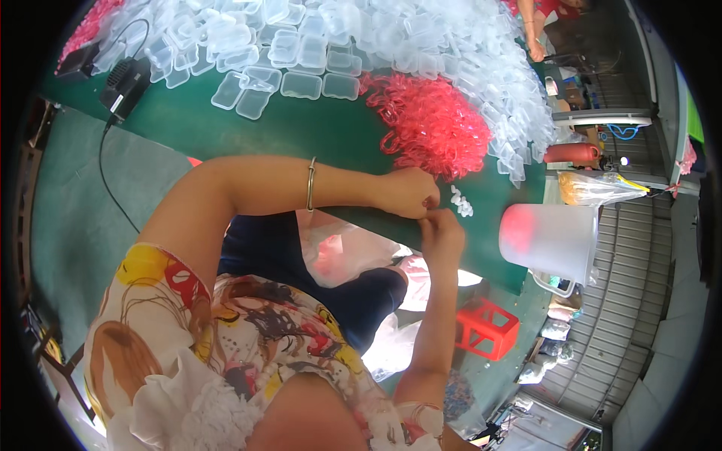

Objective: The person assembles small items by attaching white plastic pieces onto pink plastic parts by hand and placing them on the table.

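Observation:
Over the near edge of the green table (316,143), my two hands meet with fingertips pressed together. My left hand (410,192), on the arm with a bangle (310,184), is curled closed. My right hand (444,231) is pinched against it from below and to the right. Whatever lies between the fingers is too small or hidden to make out. Just beyond the hands sits a heap of glossy red plastic loops or strips (432,124). A few small white pieces (461,201) lie right of my hands.
Clear plastic cases or lids (301,86) pile up across the far table. A black corded device (126,86) stands at the left. To the right are a translucent bucket (549,237) and a red stool (487,329). Another person's hand (535,51) shows at the far right.

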### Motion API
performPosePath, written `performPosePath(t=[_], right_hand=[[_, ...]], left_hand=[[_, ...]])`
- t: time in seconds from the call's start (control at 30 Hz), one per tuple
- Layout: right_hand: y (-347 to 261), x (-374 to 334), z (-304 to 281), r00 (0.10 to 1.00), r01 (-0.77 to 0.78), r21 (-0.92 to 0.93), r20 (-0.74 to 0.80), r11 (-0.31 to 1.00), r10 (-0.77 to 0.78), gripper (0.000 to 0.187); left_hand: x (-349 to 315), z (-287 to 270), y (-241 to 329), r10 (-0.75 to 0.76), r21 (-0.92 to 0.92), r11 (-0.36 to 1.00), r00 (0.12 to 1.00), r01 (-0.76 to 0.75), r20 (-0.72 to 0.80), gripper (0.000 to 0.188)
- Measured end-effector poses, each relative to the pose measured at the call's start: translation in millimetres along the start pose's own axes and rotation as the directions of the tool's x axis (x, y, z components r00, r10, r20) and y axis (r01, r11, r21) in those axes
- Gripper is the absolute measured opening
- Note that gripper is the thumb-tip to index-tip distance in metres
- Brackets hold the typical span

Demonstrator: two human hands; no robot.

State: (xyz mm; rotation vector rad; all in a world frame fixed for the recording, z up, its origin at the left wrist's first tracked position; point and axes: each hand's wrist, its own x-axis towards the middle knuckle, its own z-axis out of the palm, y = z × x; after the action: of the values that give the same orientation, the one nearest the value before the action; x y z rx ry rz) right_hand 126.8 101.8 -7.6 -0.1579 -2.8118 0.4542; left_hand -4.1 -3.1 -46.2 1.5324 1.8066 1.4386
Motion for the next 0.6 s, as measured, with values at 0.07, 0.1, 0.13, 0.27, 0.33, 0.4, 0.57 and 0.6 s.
performPosePath(t=[0.07, 0.1, 0.13, 0.27, 0.33, 0.4, 0.57, 0.6], right_hand=[[3.2, -2.1, 1.0, 0.999, -0.033, 0.046, 0.021, 0.998, 0.032, 0.007], [3.0, -1.2, 0.6, 1.0, -0.017, 0.041, 0.019, 0.999, 0.016, 0.007], [2.4, 0.5, 0.3, 0.998, -0.025, 0.147, -0.052, 0.989, 0.033, 0.008], [30.5, 11.9, 6.3, 0.924, -0.113, 0.393, -0.297, 0.913, 0.242, 0.013], [38.3, 27.0, 11.0, 0.927, -0.128, 0.143, -0.335, 0.981, 0.17, 0.017], [38.0, 41.6, 17.3, 0.944, 0.003, -0.118, -0.328, 0.993, -0.042, 0.016], [41.4, 39.3, 18.8, 0.957, -0.058, -0.124, -0.288, 0.991, 0.02, 0.012], [41.3, 34.1, 15.4, 0.954, -0.112, -0.114, -0.292, 0.987, 0.074, 0.01]], left_hand=[[-1.3, 3.1, -4.1, -0.026, 0.03, 0.999, 0.999, 0.026, -0.02, 0.023], [-0.3, 5.7, -10.1, -0.021, 0.036, 0.999, 0.999, 0.022, -0.034, 0.023], [1.3, 8.7, -16.9, 0.012, 0.0, 1.0, 0.995, -0.012, -0.102, 0.023], [2.5, -6.3, 6.2, -0.272, -0.604, 0.772, 0.962, 0.196, -0.034, 0.029], [0.7, -13.0, 17.4, -0.253, -0.698, 0.69, 0.967, 0.192, 0.016, 0.022], [0.9, -14.7, 16.7, -0.235, -0.779, 0.597, 0.97, 0.19, 0.056, 0.017], [6.8, -8.2, 7.1, -0.195, -0.921, 0.146, 0.923, 0.363, 0.333, 0.015], [5.9, -9.1, 10.8, -0.2, -0.934, 0.081, 0.924, 0.347, 0.326, 0.015]])
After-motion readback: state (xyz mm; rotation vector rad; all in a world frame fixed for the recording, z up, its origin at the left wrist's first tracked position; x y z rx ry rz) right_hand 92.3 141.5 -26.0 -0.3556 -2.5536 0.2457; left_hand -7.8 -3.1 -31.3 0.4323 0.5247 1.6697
